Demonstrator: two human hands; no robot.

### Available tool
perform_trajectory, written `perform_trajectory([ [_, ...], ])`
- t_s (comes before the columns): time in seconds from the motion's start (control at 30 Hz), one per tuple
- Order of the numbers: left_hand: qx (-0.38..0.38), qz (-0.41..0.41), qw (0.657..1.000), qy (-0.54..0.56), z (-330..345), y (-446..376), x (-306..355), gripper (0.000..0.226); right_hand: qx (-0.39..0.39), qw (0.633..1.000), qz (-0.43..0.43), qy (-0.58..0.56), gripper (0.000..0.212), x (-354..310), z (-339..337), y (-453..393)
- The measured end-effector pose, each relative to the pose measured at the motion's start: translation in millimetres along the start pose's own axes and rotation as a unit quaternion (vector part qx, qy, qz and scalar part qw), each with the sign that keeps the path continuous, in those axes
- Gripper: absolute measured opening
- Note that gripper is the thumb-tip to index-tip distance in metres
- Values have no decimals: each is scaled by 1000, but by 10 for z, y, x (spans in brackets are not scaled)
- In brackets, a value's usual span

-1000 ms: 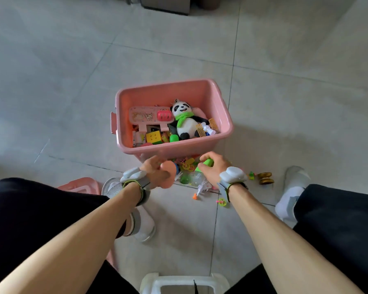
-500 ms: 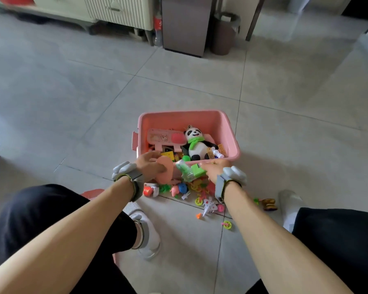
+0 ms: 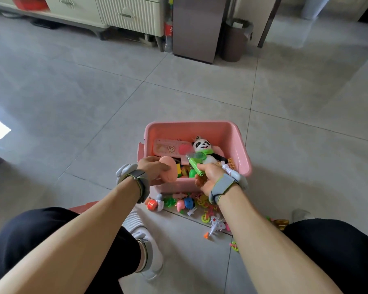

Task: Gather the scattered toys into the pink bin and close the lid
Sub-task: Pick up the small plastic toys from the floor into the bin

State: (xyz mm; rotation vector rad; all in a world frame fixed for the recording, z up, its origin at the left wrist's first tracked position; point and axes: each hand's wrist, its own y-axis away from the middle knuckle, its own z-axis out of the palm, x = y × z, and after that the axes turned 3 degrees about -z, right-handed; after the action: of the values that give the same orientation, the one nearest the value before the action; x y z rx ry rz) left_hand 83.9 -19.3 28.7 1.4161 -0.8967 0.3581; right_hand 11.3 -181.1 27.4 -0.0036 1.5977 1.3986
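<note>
The open pink bin (image 3: pixel 240 143) stands on the tiled floor in front of me, holding a panda plush (image 3: pixel 202 145), a pink case (image 3: pixel 168 148) and small blocks. My left hand (image 3: pixel 152 167) holds a peach egg-shaped toy (image 3: pixel 169 169) over the bin's near left corner. Over the near rim, my right hand (image 3: pixel 210 177) grips a green toy with a clear round head (image 3: pixel 194 163). Several small toys (image 3: pixel 187 203) lie scattered on the floor just in front of the bin, between my knees.
A pink lid (image 3: pixel 81 209) shows partly by my left knee. A toy plane (image 3: pixel 216 224) and gold toy (image 3: pixel 280 222) lie near my right leg. Cabinets (image 3: pixel 128 11), a grey unit (image 3: pixel 198 28) and a waste bin (image 3: pixel 235 39) line the far wall.
Both hands have risen from the floor pile to the bin's near rim, carrying the peach toy and the green toy. My view has tilted up toward the far wall.
</note>
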Motion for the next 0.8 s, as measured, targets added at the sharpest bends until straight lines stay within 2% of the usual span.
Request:
perform_trajectory([
  [0.3,25,-34,999,11,46,-641,292,48,-12,993,10,117,13,-198,208,-661],
  [0.43,54,-36,998,-17,20,-1016,404,51,-51,992,22,111,6,-374,397,-997],
  [0.57,95,-31,994,-53,-26,-1389,436,26,-51,994,32,96,12,-452,573,-1288],
  [0.6,103,-31,992,-64,-53,-1522,412,22,-53,993,35,94,6,-458,600,-1348],
  [0.63,113,-32,990,-77,-84,-1748,348,21,-60,994,41,87,9,-463,623,-1384],
  [0.7,135,-34,985,-102,-86,-1985,316,18,-70,994,30,77,41,-474,683,-1419],
  [0.8,166,-17,974,-154,77,-1688,577,13,-14,989,-7,146,46,-448,772,-1573],
])
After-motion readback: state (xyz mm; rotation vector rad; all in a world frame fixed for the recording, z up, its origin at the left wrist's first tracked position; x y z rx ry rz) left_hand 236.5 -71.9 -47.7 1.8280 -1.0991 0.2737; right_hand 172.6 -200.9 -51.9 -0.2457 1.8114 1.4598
